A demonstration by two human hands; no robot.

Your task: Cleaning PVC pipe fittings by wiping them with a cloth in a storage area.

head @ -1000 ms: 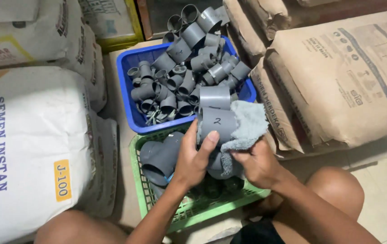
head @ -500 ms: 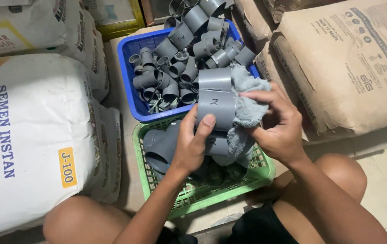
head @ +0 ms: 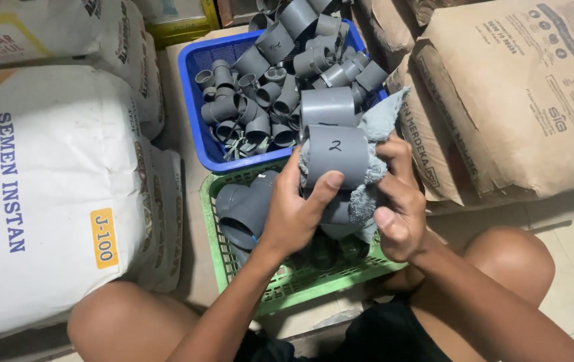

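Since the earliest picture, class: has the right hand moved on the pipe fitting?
Yes. The right hand has shifted from below the cloth up the side of the fitting, toward the blue basket.

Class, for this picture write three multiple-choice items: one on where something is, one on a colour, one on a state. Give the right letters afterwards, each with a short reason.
1. Where is the blue basket compared with the green basket?
A. Farther from the person
B. Nearer to the person
C. Stacked inside it

2. What colour is the pipe fitting in the hands?
A. White
B. Grey
C. Orange

3. What is the state of the left hand?
A. Flat on the floor
B. Closed around the fitting
C. Inside a sack

Answers:
1 A: the blue basket sits beyond the green one, past the hands.
2 B: the fitting is grey, like those heaped in the blue basket.
3 B: its thumb and fingers wrap the fitting, while the right hand presses a grey cloth against it.
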